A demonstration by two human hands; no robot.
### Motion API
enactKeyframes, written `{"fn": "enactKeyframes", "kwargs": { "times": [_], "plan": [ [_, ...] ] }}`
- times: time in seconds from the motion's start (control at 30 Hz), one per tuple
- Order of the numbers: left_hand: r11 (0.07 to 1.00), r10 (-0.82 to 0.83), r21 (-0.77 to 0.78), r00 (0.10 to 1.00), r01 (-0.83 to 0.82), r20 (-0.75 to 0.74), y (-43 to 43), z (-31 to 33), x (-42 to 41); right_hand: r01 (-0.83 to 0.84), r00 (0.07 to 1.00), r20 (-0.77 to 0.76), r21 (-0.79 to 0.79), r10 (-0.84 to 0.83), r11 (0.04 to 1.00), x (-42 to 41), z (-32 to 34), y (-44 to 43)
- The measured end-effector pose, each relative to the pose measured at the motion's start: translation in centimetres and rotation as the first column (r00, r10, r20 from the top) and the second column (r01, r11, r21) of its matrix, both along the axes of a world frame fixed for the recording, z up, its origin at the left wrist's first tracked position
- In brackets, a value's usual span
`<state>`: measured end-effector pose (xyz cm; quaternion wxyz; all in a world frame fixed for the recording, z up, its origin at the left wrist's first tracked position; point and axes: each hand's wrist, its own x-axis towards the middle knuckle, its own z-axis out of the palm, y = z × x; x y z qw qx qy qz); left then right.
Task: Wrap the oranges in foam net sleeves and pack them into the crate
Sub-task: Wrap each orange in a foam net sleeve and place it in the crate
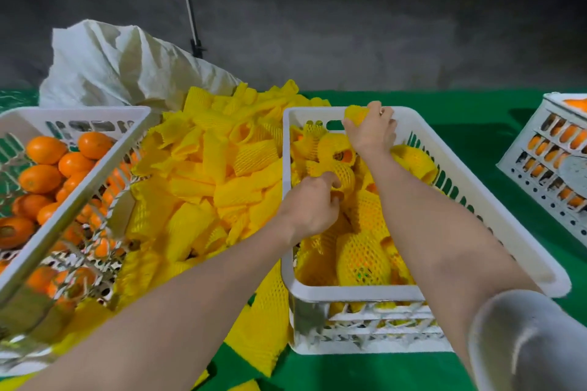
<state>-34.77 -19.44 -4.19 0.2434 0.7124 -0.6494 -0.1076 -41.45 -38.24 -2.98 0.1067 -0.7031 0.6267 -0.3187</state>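
Three white crates stand on a green cloth [476,111]. The left crate [79,111] holds bare oranges [44,149], piled loose. The middle crate [349,290] is well filled with wrapped oranges [362,257], each in yellow foam net, orange skin showing through the mesh here and there. The right crate [540,149] stands well apart at the edge of view, with orange fruit showing through its side slots.

Between the left and middle crates lies a heap of empty foam net sleeves [222,168], spilling toward the near edge of the cloth. A crumpled white sack [104,63] rises behind the heap, and a thin pole [187,0] stands against the dark wall.

Both forearms reach into the middle crate. The left hand [313,203] has its fingers curled round a netted orange [344,176] among the packed ones. The right hand [373,133] grips a netted piece [357,114] at the crate's far rim, above the handle slot; whether fruit sits inside it cannot be told.
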Motion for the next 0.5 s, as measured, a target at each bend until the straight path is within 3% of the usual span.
{"fn": "enactKeyframes", "kwargs": {
  "times": [0.07, 0.17, 0.33, 0.43, 0.5],
  "plan": [
    [1.000, 0.000, -0.008, 0.999, 0.000, -0.044, 0.0, 0.0, 0.1, 0.047, 0.997, -0.071, 0.048, -0.044, 0.998, -0.6, 0.0, -0.6],
    [0.999, -0.001, -0.037, 0.993, -0.003, -0.116, 0.2, 0.2, 0.2, 0.027, 0.999, -0.046, 0.123, -0.021, 0.992, -1.3, 0.2, -0.8],
    [0.988, -0.001, -0.150, 0.952, -0.047, -0.305, 1.1, 0.3, 0.4, 0.001, 0.974, -0.225, 0.087, 0.019, 0.996, -0.5, 0.1, 1.7],
    [0.983, 0.021, -0.147, 0.869, -0.107, -0.494, 1.8, 0.9, 0.7, -0.105, 0.977, -0.186, 0.020, 0.107, 0.994, 0.4, 0.5, 4.4],
    [0.989, 0.027, -0.093, 0.759, -0.114, -0.650, 2.6, 1.9, 1.6, -0.230, 0.970, -0.094, -0.040, 0.226, 0.972, 1.2, 1.1, 6.9]
  ]
}}
